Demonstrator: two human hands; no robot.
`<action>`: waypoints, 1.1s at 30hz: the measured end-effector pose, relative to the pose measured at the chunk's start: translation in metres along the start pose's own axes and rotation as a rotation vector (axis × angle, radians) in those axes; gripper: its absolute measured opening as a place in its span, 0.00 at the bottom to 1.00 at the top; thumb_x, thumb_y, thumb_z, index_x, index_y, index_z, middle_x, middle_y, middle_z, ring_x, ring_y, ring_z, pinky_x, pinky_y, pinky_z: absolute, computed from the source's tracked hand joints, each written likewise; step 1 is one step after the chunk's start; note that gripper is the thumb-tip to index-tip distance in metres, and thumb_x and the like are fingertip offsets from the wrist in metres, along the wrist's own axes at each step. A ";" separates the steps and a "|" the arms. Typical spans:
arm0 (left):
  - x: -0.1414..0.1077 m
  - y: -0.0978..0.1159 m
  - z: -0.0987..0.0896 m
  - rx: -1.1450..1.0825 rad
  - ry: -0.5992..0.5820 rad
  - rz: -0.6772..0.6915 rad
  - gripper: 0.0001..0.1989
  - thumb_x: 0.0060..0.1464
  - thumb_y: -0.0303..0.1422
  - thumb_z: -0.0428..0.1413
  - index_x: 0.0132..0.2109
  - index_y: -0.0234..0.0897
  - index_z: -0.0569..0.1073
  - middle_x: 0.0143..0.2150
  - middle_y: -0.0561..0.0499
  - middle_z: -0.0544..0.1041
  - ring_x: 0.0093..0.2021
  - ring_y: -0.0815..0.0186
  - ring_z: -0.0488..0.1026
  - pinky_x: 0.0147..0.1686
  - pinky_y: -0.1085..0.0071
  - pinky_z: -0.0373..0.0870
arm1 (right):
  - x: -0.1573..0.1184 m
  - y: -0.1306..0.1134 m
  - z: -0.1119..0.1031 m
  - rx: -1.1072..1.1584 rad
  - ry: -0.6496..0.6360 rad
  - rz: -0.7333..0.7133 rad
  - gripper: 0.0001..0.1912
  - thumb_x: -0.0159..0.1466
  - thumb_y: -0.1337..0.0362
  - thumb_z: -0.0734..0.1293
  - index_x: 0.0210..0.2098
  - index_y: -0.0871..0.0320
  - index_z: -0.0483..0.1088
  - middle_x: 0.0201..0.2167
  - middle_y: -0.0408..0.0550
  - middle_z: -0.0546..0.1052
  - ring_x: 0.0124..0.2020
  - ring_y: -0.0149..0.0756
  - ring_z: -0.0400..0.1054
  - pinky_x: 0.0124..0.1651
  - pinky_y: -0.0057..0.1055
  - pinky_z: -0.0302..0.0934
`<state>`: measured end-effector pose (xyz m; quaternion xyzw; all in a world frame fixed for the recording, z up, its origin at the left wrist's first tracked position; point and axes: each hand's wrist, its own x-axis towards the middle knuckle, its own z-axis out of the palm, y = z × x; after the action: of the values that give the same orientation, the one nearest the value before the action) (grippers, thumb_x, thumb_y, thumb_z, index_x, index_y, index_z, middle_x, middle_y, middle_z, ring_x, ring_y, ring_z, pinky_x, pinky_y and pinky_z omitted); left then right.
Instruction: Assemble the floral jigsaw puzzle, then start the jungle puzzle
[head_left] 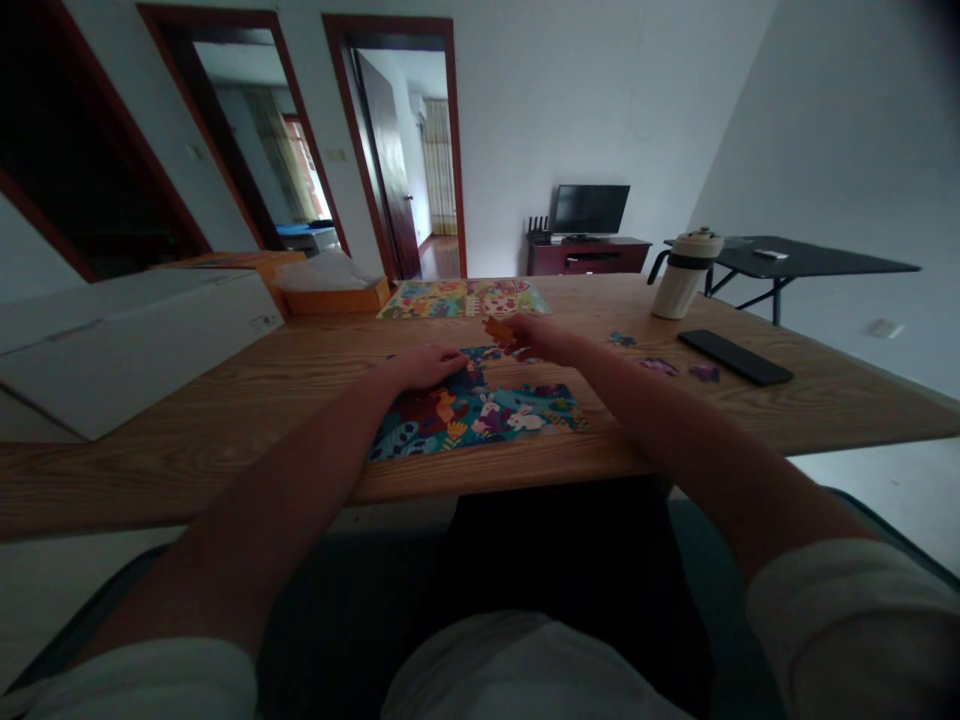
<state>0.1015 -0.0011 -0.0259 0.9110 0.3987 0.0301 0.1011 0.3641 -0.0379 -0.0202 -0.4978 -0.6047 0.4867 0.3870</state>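
A partly assembled jigsaw puzzle [487, 425] with white rabbits, leaves and a dark blue-green ground lies before me near the table's front edge. My left hand [427, 367] rests on its upper left part, fingers laid toward the right and holding nothing that I can see. Over the puzzle's far edge, my right hand [538, 337] is closed on an orange puzzle piece [498, 331], held slightly raised and tilted. Part of the puzzle's upper side is hidden behind my hands.
Loose purple pieces [658, 367] and a blue piece [622, 340] lie right, near a black phone-like slab [735, 357] and a white jug [686, 275]. Behind lies a colourful picture sheet [463, 298]. An orange box [337, 299] and a white box [142, 335] stand left.
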 end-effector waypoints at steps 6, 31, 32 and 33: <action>0.001 -0.003 0.003 0.020 -0.012 0.015 0.30 0.68 0.53 0.41 0.61 0.44 0.77 0.61 0.48 0.79 0.59 0.55 0.74 0.61 0.65 0.66 | 0.024 0.031 0.005 0.254 0.123 0.041 0.09 0.68 0.58 0.65 0.43 0.55 0.73 0.41 0.52 0.79 0.39 0.37 0.74 0.44 0.32 0.74; 0.001 -0.002 0.001 0.024 -0.018 0.009 0.29 0.68 0.51 0.42 0.62 0.42 0.76 0.62 0.46 0.78 0.60 0.55 0.74 0.61 0.64 0.65 | 0.005 0.038 -0.006 -1.220 0.067 -0.299 0.22 0.70 0.61 0.64 0.61 0.56 0.76 0.59 0.54 0.78 0.58 0.46 0.73 0.63 0.35 0.61; 0.001 -0.002 0.001 0.027 -0.020 0.011 0.29 0.69 0.52 0.42 0.62 0.42 0.76 0.62 0.46 0.78 0.60 0.55 0.74 0.61 0.64 0.65 | 0.004 0.037 -0.005 -1.232 0.064 -0.294 0.23 0.70 0.61 0.63 0.62 0.56 0.76 0.60 0.55 0.77 0.58 0.46 0.72 0.63 0.35 0.61; 0.001 -0.002 0.001 0.027 -0.021 0.012 0.29 0.69 0.52 0.42 0.62 0.42 0.76 0.62 0.46 0.78 0.60 0.55 0.74 0.60 0.65 0.65 | 0.003 0.036 -0.003 -1.249 0.059 -0.291 0.23 0.70 0.61 0.63 0.62 0.56 0.75 0.60 0.55 0.77 0.58 0.46 0.72 0.63 0.35 0.61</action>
<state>0.1008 0.0003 -0.0269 0.9150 0.3924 0.0159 0.0925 0.3748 -0.0331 -0.0543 -0.5555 -0.8247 -0.0286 0.1028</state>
